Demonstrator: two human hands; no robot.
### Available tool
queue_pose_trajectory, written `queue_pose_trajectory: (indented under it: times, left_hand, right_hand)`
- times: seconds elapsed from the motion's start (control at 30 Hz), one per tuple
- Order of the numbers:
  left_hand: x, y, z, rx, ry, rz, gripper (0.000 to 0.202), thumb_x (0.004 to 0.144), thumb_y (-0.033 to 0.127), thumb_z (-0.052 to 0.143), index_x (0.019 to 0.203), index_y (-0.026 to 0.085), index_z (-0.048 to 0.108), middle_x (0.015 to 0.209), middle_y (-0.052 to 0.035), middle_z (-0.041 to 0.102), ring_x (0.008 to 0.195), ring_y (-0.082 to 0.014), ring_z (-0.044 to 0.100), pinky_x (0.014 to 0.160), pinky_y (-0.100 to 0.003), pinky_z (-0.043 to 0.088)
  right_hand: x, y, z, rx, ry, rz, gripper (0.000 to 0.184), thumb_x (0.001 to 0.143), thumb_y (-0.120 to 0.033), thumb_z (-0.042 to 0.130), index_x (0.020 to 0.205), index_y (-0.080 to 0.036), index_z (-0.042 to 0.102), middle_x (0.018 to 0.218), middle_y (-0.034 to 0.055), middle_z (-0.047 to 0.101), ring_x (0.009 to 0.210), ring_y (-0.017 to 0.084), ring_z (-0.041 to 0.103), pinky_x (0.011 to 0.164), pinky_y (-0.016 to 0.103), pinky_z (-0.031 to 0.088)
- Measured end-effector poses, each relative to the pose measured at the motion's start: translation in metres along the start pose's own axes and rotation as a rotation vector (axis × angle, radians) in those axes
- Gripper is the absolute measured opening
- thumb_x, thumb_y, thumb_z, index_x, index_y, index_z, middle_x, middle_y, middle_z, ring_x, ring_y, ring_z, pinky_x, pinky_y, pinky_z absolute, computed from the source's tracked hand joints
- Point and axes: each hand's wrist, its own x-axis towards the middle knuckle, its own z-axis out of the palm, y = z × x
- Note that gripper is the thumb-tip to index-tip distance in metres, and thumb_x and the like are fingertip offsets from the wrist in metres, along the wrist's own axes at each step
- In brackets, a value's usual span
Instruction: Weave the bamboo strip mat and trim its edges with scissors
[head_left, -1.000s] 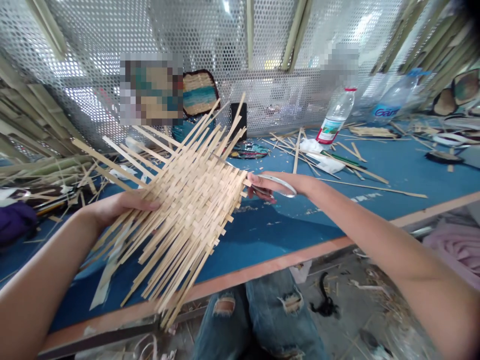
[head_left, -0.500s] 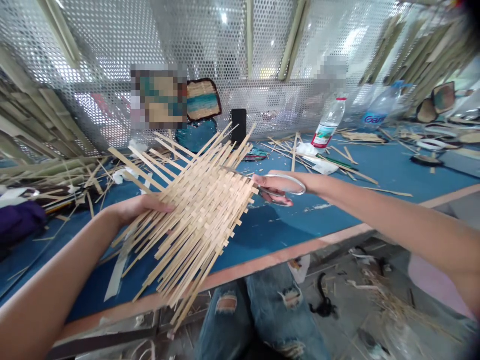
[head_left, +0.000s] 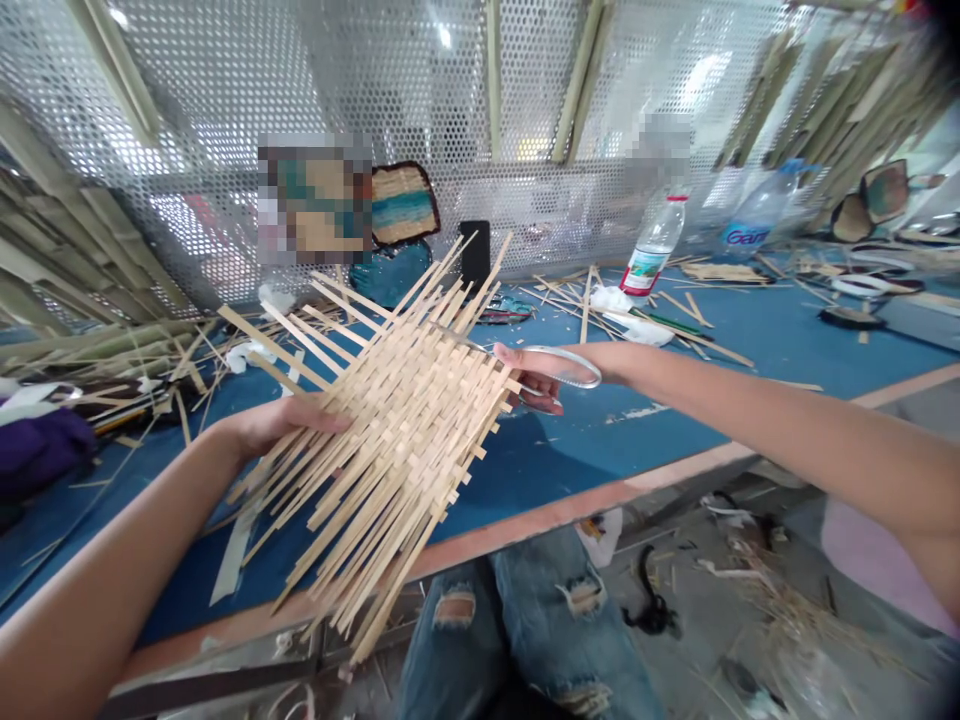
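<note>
A woven mat of pale bamboo strips is held tilted above the table, with loose strip ends sticking out at its far and near sides. My left hand grips its left edge, thumb on top and the other fingers hidden beneath. At the upper right edge, my right hand is closed on metal scissors. One large silvery handle loop shows around this hand, and a thin blade lies over the weave among the strips. Short trimmed ends line the mat's right edge.
On the blue table lie loose strips and white scraps. A black phone leans against the perforated metal screen. A red-capped bottle and a larger blue-tinted bottle stand right. Purple cloth lies left.
My right hand and the scissors have shifted slightly left, and the handle loops appear closer together. The mat has tilted a little; my left hand keeps its grip.
</note>
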Motion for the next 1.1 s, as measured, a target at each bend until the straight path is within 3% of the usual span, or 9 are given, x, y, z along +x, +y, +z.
queue_pose_trajectory:
  times: [0.17, 0.4, 0.57, 0.7, 0.8, 0.9, 1.0, 1.1]
  left_hand:
    - [-0.002, 0.0, -0.002, -0.016, 0.004, 0.007, 0.048, 0.057, 0.052, 0.092, 0.08, 0.013, 0.078, 0.082, -0.0143, 0.082, 0.067, -0.0311, 0.076, 0.064, -0.04, 0.065]
    - [0.003, -0.003, -0.003, -0.024, -0.016, -0.038, 0.044, 0.06, 0.049, 0.09, 0.08, 0.012, 0.077, 0.089, -0.018, 0.082, 0.071, -0.0341, 0.078, 0.063, -0.04, 0.065]
    - [0.005, -0.006, -0.001, 0.0, -0.021, -0.043, 0.046, 0.059, 0.052, 0.091, 0.078, 0.012, 0.078, 0.077, -0.0157, 0.081, 0.057, -0.0297, 0.074, 0.059, -0.04, 0.064]
    - [0.007, -0.006, 0.003, 0.015, -0.027, -0.02, 0.049, 0.055, 0.052, 0.093, 0.078, 0.012, 0.078, 0.075, -0.0145, 0.08, 0.049, -0.025, 0.069, 0.056, -0.038, 0.064]
    - [0.007, -0.005, 0.003, 0.013, -0.019, -0.003, 0.049, 0.056, 0.052, 0.093, 0.079, 0.011, 0.077, 0.082, -0.0163, 0.081, 0.053, -0.0253, 0.071, 0.057, -0.037, 0.064]
    - [0.005, -0.004, 0.003, 0.011, -0.019, -0.007, 0.047, 0.061, 0.05, 0.091, 0.081, 0.01, 0.077, 0.084, -0.0184, 0.081, 0.058, -0.0278, 0.074, 0.058, -0.037, 0.064]
    - [0.004, -0.005, 0.002, 0.004, -0.027, -0.009, 0.042, 0.065, 0.046, 0.088, 0.082, 0.01, 0.076, 0.088, -0.0195, 0.081, 0.067, -0.0318, 0.077, 0.062, -0.038, 0.064]
    - [0.005, -0.006, 0.002, 0.003, -0.037, -0.009, 0.04, 0.069, 0.043, 0.086, 0.088, 0.009, 0.076, 0.086, -0.0188, 0.081, 0.072, -0.0339, 0.078, 0.065, -0.04, 0.065]
  right_hand:
    - [0.003, 0.005, 0.005, 0.001, 0.095, -0.085, 0.083, 0.078, -0.098, 0.039, 0.065, -0.018, 0.057, 0.04, -0.0011, 0.048, 0.033, 0.011, 0.047, 0.038, 0.025, 0.042]
    - [0.0, 0.018, 0.014, 0.007, 0.184, -0.035, 0.083, 0.072, -0.099, 0.048, 0.06, -0.017, 0.056, 0.034, -0.0025, 0.044, 0.029, 0.01, 0.044, 0.037, 0.023, 0.042]
    - [0.009, 0.009, 0.013, 0.06, -0.009, -0.038, 0.092, 0.074, -0.103, 0.029, 0.072, -0.017, 0.061, 0.04, -0.0006, 0.048, 0.037, 0.014, 0.053, 0.042, 0.026, 0.05]
    - [0.016, -0.001, 0.013, 0.087, 0.026, 0.076, 0.09, 0.073, -0.104, 0.025, 0.067, -0.021, 0.059, 0.044, 0.0018, 0.05, 0.04, 0.016, 0.058, 0.039, 0.025, 0.048]
    - [0.016, 0.0, 0.012, 0.059, 0.051, -0.011, 0.087, 0.074, -0.102, 0.031, 0.073, -0.021, 0.062, 0.046, 0.0024, 0.053, 0.041, 0.015, 0.057, 0.036, 0.023, 0.042]
    - [0.016, 0.007, 0.012, 0.067, 0.115, -0.063, 0.084, 0.072, -0.101, 0.042, 0.077, -0.02, 0.063, 0.041, -0.0017, 0.045, 0.036, 0.013, 0.048, 0.036, 0.025, 0.042]
    - [0.016, 0.015, 0.016, 0.096, 0.198, -0.042, 0.077, 0.073, -0.097, 0.051, 0.076, -0.02, 0.061, 0.039, -0.0047, 0.037, 0.033, 0.012, 0.04, 0.033, 0.028, 0.041]
    - [0.018, 0.019, 0.02, 0.068, 0.214, -0.014, 0.078, 0.073, -0.098, 0.051, 0.073, -0.02, 0.06, 0.039, -0.0023, 0.04, 0.034, 0.013, 0.042, 0.033, 0.028, 0.04]
